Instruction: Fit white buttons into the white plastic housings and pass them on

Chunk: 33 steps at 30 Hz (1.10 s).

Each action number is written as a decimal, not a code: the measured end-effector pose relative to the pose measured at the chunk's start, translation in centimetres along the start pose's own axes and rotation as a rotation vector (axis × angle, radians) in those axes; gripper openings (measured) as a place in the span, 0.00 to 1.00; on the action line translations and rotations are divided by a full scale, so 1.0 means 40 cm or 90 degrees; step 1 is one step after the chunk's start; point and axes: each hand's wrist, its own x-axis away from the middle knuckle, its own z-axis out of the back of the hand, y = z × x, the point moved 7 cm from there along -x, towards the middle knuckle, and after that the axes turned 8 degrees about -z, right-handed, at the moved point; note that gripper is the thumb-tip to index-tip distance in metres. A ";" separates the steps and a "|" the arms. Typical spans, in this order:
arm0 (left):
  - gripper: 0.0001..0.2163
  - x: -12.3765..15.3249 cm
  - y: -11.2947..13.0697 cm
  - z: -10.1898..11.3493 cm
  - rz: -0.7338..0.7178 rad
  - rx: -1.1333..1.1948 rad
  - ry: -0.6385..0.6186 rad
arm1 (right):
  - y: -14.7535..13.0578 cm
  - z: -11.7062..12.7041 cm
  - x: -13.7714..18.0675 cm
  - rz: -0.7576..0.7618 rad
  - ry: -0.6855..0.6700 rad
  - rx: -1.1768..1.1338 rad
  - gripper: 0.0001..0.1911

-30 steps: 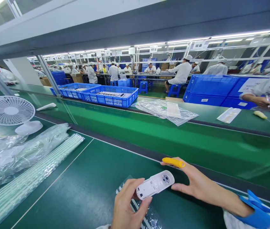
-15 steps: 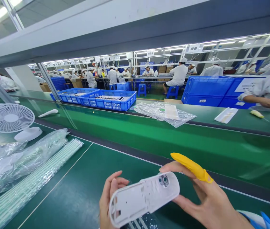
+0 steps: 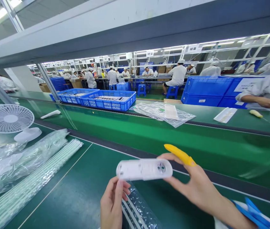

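A long white plastic housing [image 3: 144, 169] with a round hole near one end is held level above the dark green table [image 3: 82, 187]. My right hand [image 3: 192, 187] grips its right end between thumb and fingers; the index finger wears a yellow finger cot [image 3: 180, 155] and points left. My left hand [image 3: 113, 203] is below the housing's left end, fingers curled, fingertips just under it. A clear bubble-wrap bag [image 3: 139, 211] lies on the table under both hands.
A white desk fan [image 3: 8, 119] and clear bags with long white strips [image 3: 25, 171] lie at the left. A green conveyor belt [image 3: 173, 140] runs across. Beyond it are blue crates [image 3: 108, 99], plastic bags [image 3: 166, 113], and a co-worker's arm [image 3: 261, 100] at the right.
The housing was lifted from the table and turned, first showing its hollow inside, now level and edge-on. My left hand slid off it to just beneath its left end.
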 end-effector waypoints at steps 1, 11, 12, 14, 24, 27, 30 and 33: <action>0.14 0.004 0.010 -0.003 -0.008 -0.020 -0.003 | 0.032 -0.008 -0.023 -0.024 0.005 0.032 0.12; 0.09 -0.004 0.021 -0.012 -0.082 -0.222 -0.110 | 0.377 0.003 -0.103 -0.246 0.111 0.215 0.12; 0.09 -0.004 0.021 -0.013 -0.092 -0.239 -0.122 | 0.393 0.008 -0.101 -0.253 0.117 0.219 0.12; 0.08 -0.002 0.022 -0.016 -0.111 -0.270 -0.140 | 0.412 0.016 -0.098 -0.259 0.126 0.220 0.13; 0.10 -0.008 0.006 -0.016 -0.147 -0.479 -0.215 | 0.263 -0.001 -0.066 -0.171 0.191 0.075 0.15; 0.11 -0.010 -0.006 0.004 -0.120 -0.576 -0.205 | 0.189 -0.082 -0.044 -0.146 0.079 -0.033 0.12; 0.07 -0.009 -0.015 0.009 -0.093 -0.604 -0.227 | 0.139 -0.153 -0.017 -0.146 -0.033 -0.117 0.12; 0.04 -0.007 -0.021 0.002 -0.057 -0.570 -0.254 | 0.119 -0.193 0.004 -0.166 -0.123 -0.172 0.11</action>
